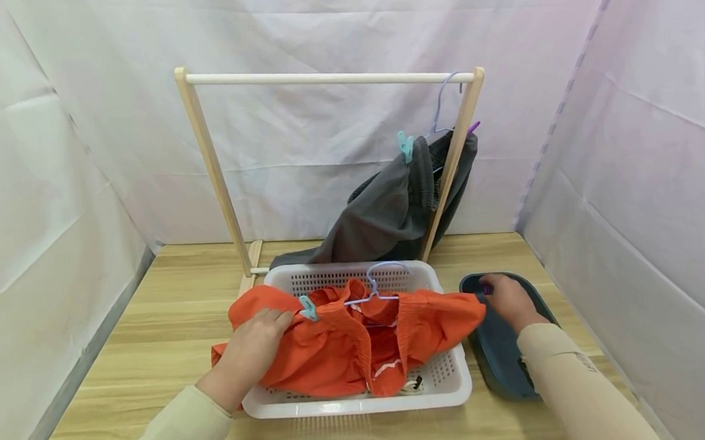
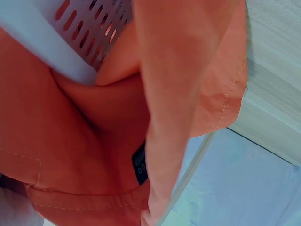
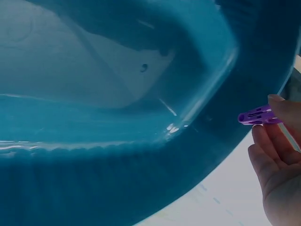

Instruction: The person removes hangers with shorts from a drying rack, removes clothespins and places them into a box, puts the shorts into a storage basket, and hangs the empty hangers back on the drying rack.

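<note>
While the left hand (image 1: 254,347) grips the orange elastic-waist bottoms (image 1: 331,359), its fingers bent over the cloth just beside a turquoise clothespin (image 1: 309,308), the right hand (image 3: 282,162) pinches a purple clothespin (image 3: 256,115) between thumb and fingertips, the other fingers loosely bent. That hand is over the far end of a dark blue tray (image 1: 498,346), which sits near the table's right edge. The orange bottoms lie across a white basket (image 1: 364,405), left of the tray, with a lavender hanger (image 1: 372,298) at the waistband. Only the left wrist view shows a black label (image 2: 139,163) inside the orange cloth (its print too blurred to read in full). The right wrist view shows the purple clothespin clearly, mostly hidden from the head camera; the head view alone shows the rack (image 1: 332,77) by the table's back edge, with dark grey bottoms (image 1: 379,211) at its right end.
</note>
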`<state>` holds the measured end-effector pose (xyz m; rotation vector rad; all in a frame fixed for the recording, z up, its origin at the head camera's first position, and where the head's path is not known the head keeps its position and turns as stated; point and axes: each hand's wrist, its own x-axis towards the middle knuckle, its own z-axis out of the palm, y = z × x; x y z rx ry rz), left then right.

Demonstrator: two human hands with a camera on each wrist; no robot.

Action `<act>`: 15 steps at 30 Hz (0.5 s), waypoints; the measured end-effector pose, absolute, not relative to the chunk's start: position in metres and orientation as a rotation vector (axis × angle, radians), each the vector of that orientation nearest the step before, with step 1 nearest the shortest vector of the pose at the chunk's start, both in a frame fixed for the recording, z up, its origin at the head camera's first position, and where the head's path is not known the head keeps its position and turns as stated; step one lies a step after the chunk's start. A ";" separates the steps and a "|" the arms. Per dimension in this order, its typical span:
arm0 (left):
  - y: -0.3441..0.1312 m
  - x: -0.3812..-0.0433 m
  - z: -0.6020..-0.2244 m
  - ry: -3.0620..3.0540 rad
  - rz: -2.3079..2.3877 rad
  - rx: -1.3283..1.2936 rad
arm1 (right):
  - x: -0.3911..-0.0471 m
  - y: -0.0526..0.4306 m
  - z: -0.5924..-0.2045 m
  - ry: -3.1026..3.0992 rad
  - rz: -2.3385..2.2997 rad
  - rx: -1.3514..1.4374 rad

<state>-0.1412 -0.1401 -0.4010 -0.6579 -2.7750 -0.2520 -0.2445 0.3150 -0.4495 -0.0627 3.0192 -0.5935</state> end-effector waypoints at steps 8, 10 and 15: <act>-0.140 -0.141 -0.402 -2.758 -0.248 -0.665 | -0.247 0.318 -0.462 3.002 -0.523 -0.063; -0.140 -0.142 -0.402 -2.755 -0.249 -0.668 | -0.248 0.319 -0.464 3.000 -0.512 -0.060; -0.140 -0.143 -0.402 -2.747 -0.261 -0.669 | -0.249 0.318 -0.467 2.959 -0.515 -0.023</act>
